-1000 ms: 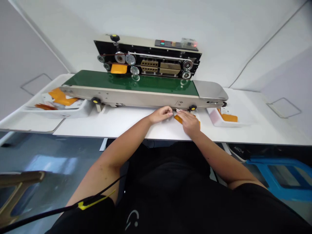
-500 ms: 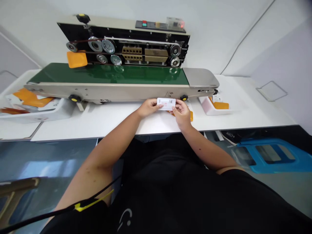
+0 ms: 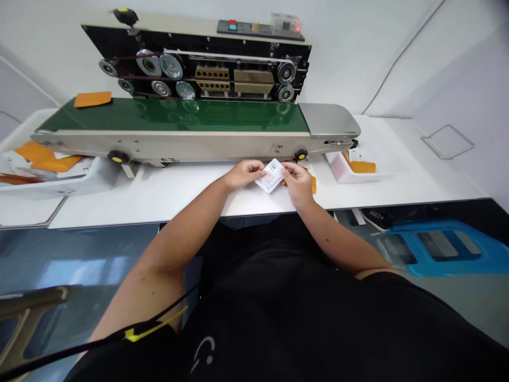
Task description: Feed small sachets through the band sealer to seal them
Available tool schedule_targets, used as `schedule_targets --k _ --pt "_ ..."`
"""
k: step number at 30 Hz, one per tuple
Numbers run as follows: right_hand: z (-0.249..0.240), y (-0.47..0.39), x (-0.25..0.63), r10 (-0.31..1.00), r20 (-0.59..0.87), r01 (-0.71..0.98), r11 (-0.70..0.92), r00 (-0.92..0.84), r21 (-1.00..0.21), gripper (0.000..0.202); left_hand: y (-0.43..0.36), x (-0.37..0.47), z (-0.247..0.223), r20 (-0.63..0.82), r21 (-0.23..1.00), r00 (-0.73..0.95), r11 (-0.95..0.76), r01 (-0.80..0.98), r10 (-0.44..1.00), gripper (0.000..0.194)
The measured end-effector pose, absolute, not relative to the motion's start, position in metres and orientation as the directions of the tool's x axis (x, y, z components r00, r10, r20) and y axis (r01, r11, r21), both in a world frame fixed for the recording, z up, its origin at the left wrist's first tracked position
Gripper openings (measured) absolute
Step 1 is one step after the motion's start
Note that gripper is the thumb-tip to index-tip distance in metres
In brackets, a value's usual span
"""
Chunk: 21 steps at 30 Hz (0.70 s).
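Between both hands, just above the table's front part, is a small white printed packet (image 3: 271, 177), tilted corner-up. My left hand (image 3: 243, 175) pinches its left corner with thumb and fingers. On the opposite side, my right hand (image 3: 298, 183) grips the packet's right edge. Part of an orange packet (image 3: 314, 184) shows on the table beside and behind my right hand; most of it is hidden. Behind the hands runs the band sealing machine with a green conveyor belt (image 3: 222, 118). An orange packet (image 3: 93, 99) lies near the belt's left end.
A white bin (image 3: 83, 185) with orange and white packets stands at the left. At the right, a smaller white tray (image 3: 342, 171) holds more packets. Below the white table (image 3: 178, 199), a blue plastic stool (image 3: 421, 268) is on the right and a brown stool (image 3: 29, 323) on the left.
The white packet has turned from level to a slanted position in my hands. On the belt, the orange packet has travelled left, away from the rollers, and now lies flat.
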State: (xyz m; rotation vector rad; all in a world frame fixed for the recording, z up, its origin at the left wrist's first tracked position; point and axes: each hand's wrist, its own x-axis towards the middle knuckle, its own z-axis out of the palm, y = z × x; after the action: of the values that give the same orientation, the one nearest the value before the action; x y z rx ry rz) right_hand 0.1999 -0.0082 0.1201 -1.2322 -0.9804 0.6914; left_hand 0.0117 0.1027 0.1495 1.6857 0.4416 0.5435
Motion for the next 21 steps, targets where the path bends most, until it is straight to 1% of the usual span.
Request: schedule_targets --k 3,8,14,15,17,19,21 --pt "0.1141 -0.0043 0.2017 0.871 0.272 0.087 0.259 0.409 -0.962 0.035 0.1021 0.0133 0.1463 0.094 0.988 0.832 -0.155 -0.011 0.546 0.048" --pt "0.1134 -0.0007 0.2011 0.893 0.223 0.072 0.212 0.390 -0.975 0.048 0.1029 0.0142 0.1435 0.110 0.992 0.782 -0.119 -0.046 0.613 0.051" --pt "0.1154 -0.0033 0.2000 0.904 0.196 0.098 0.171 0.379 -0.980 0.038 0.1014 0.0162 0.1432 0.108 0.994 0.801 -0.040 -0.105 0.588 0.057" --pt "0.1152 -0.0038 0.2002 0.902 0.202 0.110 0.172 0.381 -0.979 0.036 0.1020 0.0165 0.1424 0.126 0.992 0.802 -0.047 -0.121 0.584 0.057" --pt "0.1148 -0.0045 0.2009 0.892 0.237 0.149 0.194 0.385 -0.970 0.034 0.1044 0.0167 0.1407 0.178 0.984 0.786 -0.114 -0.137 0.592 0.053" --pt "0.1152 -0.0052 0.2018 0.865 0.326 0.231 0.252 0.381 -0.940 0.030 0.1078 0.0163 0.1397 0.240 0.966 0.753 -0.226 -0.124 0.612 0.047" --pt "0.1162 -0.0062 0.2027 0.821 0.446 0.350 0.325 0.358 -0.879 0.024 0.1106 0.0158 0.1396 0.301 0.938 0.724 -0.331 -0.106 0.620 0.042"
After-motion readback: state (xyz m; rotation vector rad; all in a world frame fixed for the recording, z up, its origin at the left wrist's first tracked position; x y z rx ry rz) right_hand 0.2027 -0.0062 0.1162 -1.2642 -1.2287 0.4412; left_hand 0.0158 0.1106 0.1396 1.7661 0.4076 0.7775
